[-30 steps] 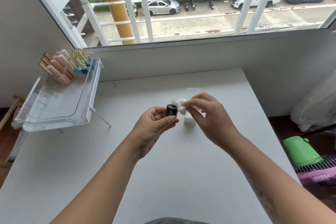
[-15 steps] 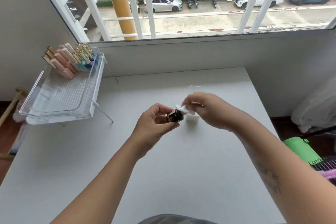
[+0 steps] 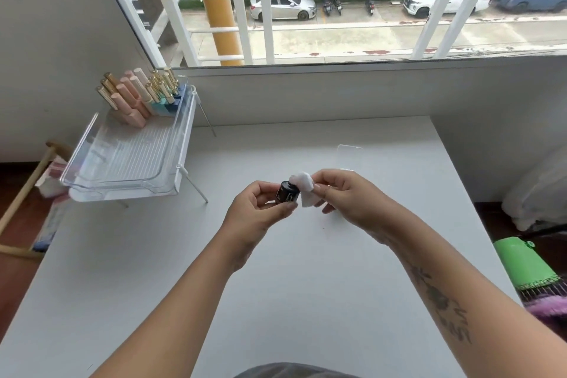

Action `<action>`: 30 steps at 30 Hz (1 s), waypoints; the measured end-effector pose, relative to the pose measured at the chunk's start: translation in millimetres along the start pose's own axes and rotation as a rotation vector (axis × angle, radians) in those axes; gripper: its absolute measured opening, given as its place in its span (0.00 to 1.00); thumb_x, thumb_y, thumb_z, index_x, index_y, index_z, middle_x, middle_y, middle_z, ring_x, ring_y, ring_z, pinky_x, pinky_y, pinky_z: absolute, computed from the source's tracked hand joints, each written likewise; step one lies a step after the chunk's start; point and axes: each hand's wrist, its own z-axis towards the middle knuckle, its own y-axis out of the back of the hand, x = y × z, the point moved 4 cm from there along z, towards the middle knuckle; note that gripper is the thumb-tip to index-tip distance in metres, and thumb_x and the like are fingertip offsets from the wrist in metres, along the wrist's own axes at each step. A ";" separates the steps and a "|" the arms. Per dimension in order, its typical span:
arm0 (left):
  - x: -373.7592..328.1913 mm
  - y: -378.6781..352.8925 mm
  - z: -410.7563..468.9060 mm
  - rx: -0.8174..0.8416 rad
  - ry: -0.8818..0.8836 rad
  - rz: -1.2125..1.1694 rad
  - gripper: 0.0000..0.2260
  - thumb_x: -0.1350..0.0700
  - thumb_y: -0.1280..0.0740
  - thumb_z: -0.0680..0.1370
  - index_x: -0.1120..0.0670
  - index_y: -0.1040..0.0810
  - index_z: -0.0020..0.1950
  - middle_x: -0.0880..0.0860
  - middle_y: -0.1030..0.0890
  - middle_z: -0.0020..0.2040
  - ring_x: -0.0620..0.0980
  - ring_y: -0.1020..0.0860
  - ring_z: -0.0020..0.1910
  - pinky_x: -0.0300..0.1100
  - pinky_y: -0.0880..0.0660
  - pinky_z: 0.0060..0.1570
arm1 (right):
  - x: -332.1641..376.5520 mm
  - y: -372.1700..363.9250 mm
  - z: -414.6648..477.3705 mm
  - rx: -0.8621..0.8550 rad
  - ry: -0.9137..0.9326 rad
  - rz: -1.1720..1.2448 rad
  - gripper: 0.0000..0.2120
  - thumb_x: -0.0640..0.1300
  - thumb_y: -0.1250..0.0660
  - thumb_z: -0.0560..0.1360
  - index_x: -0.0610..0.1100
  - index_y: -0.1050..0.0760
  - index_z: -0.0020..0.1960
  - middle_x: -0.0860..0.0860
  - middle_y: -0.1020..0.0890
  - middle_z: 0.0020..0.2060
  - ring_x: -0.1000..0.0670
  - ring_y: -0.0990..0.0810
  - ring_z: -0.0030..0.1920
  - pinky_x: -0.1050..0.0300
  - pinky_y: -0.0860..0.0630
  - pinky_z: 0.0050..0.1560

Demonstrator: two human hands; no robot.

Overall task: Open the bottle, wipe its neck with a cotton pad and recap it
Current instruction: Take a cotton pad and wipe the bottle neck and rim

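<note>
A small black bottle [image 3: 287, 192] is pinched between the thumb and fingers of my left hand [image 3: 257, 212], above the middle of the white table [image 3: 276, 285]. It leans to the right. My right hand [image 3: 346, 198] holds a white cotton pad [image 3: 305, 187] folded over the bottle's top, so the neck is hidden under the pad. I see no cap in either hand.
A clear plastic tray [image 3: 129, 163] on thin legs stands at the table's back left, with several pink and gold-capped bottles [image 3: 138, 95] in its far end. A clear container [image 3: 349, 156] sits just behind my right hand. A green object [image 3: 524, 264] lies off the table's right edge.
The bottle has tipped from near level back up toward upright. My right hand has turned the pad around its top. The view has shifted a little.
</note>
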 end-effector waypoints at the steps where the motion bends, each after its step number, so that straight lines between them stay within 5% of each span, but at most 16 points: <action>1: 0.8 3.8 -0.3 -0.004 0.005 -0.026 0.19 0.59 0.22 0.69 0.59 0.22 0.57 0.55 0.13 0.52 0.57 0.16 0.56 0.53 0.24 0.63 | -2.0 -2.2 -0.7 0.017 -0.013 0.016 0.10 0.44 0.39 0.81 0.45 0.19 0.52 0.51 0.16 0.45 0.54 0.21 0.44 0.62 0.26 0.45; 11: 14.7 62.2 -11.8 -0.096 0.067 -0.185 0.15 0.65 0.24 0.72 0.61 0.23 0.56 0.58 0.14 0.49 0.56 0.16 0.52 0.45 0.20 0.56 | -38.6 -46.9 20.9 -0.079 -0.203 0.487 0.10 0.41 0.40 0.82 0.40 0.20 0.55 0.47 0.18 0.44 0.49 0.22 0.43 0.57 0.24 0.47; 20: 35.7 110.2 -23.6 -0.124 0.146 -0.277 0.13 0.67 0.28 0.76 0.63 0.25 0.58 0.58 0.14 0.49 0.54 0.14 0.50 0.41 0.18 0.50 | -130.3 -74.0 18.4 -0.415 -0.735 0.426 0.11 0.44 0.40 0.80 0.39 0.27 0.58 0.45 0.23 0.51 0.45 0.23 0.41 0.55 0.24 0.39; 25: 42.5 122.5 -27.5 -0.094 0.175 -0.288 0.13 0.67 0.27 0.75 0.62 0.25 0.58 0.56 0.13 0.48 0.54 0.14 0.50 0.40 0.18 0.48 | -131.5 -75.2 24.8 -0.511 -0.665 0.255 0.07 0.44 0.39 0.79 0.43 0.24 0.52 0.46 0.22 0.51 0.46 0.22 0.44 0.52 0.24 0.46; 30: 40.1 128.6 -22.9 -0.078 0.171 -0.275 0.13 0.66 0.27 0.75 0.62 0.25 0.57 0.55 0.12 0.47 0.56 0.15 0.52 0.41 0.18 0.51 | -117.3 -74.0 47.7 -0.543 -0.506 0.098 0.09 0.45 0.36 0.77 0.46 0.23 0.56 0.49 0.21 0.49 0.48 0.23 0.45 0.56 0.27 0.40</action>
